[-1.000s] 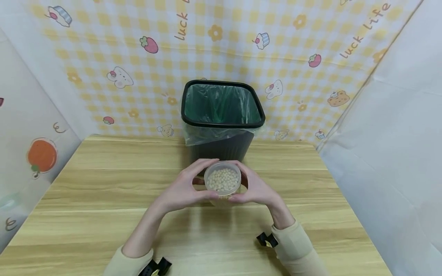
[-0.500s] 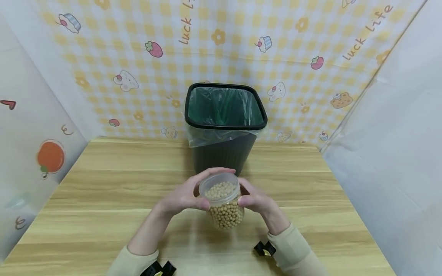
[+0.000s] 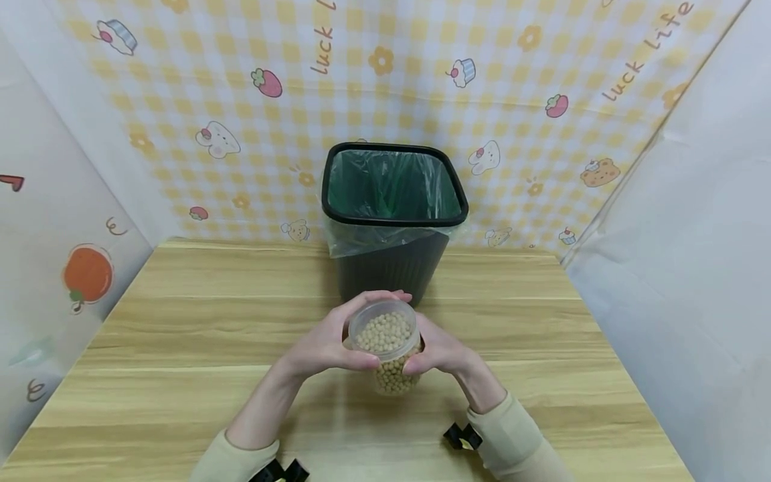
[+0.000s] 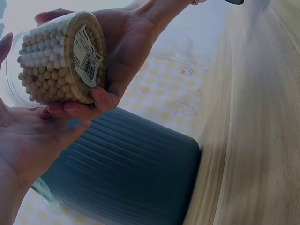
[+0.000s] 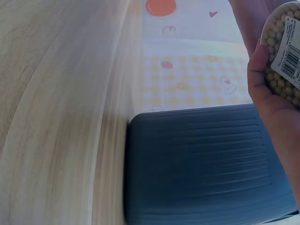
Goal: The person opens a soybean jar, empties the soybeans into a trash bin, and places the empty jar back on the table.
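Between both hands is a clear plastic jar (image 3: 385, 341) full of small beige balls, held off the table in front of the bin. The head view looks down on its translucent top; whether a lid covers it I cannot tell. My left hand (image 3: 325, 341) grips the jar's left and far side near the top, thumb at the near edge. From the right, my right hand (image 3: 446, 345) holds its lower side, its thumb in front and its far fingers mostly hidden. In the left wrist view a white barcode label (image 4: 86, 55) shows on the jar's base.
A dark bin (image 3: 391, 261) lined with a clear bag stands upright on the wooden table (image 3: 199, 335) just beyond the hands. Behind it hangs a yellow checked cloth (image 3: 241, 100). White sheets (image 3: 687, 234) rise along both sides.
Both hands draw the jar down, nearer to the body. It tilts and shows more of its side half a second ago; now its top faces up more, with the right hand shifted around it.
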Demonstrator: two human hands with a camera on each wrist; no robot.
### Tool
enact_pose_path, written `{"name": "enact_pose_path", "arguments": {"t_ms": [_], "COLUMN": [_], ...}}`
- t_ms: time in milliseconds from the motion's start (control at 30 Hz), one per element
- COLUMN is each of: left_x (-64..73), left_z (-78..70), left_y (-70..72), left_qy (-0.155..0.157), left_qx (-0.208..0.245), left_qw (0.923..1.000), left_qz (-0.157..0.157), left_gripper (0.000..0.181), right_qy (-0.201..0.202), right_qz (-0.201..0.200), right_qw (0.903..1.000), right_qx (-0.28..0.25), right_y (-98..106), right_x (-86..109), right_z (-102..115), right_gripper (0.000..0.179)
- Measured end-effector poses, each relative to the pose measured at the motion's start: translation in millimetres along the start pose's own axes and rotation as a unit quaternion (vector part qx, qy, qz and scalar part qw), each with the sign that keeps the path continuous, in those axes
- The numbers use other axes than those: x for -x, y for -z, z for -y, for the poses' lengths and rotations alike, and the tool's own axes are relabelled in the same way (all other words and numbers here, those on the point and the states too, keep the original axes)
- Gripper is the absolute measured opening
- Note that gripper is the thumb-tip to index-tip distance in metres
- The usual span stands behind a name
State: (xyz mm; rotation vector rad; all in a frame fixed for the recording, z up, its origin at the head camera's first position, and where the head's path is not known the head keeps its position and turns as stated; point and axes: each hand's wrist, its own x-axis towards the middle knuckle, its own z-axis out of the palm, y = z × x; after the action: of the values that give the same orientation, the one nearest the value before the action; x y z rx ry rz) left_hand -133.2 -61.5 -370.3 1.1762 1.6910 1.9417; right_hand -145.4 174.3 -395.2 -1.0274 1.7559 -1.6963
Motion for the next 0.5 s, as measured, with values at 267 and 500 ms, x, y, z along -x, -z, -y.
{"name": "enact_pose_path", "arguments": {"t_ms": [267, 500], "left_x": [0.8, 0.1], "left_z": [-2.6, -9.6], "left_y": [0.1, -9.5], "left_qy": [-0.01, -0.002], "left_qx": [-0.032, -0.129], "left_qw": [0.9993, 0.9881], "left_qz": [-0.019, -0.083], "left_gripper": [0.076, 0.079], "right_qy": [0.024, 0.043], "right_qz": [-0.017, -0.09], "right_qw": [0.9991, 0.9881], "right_qx": [0.029, 0.117], "right_y": [-3.1, -6.4], "right_x": [-3.2, -0.3], "right_z": [2.6, 13.7], "right_gripper": [0.104, 0.092]}}
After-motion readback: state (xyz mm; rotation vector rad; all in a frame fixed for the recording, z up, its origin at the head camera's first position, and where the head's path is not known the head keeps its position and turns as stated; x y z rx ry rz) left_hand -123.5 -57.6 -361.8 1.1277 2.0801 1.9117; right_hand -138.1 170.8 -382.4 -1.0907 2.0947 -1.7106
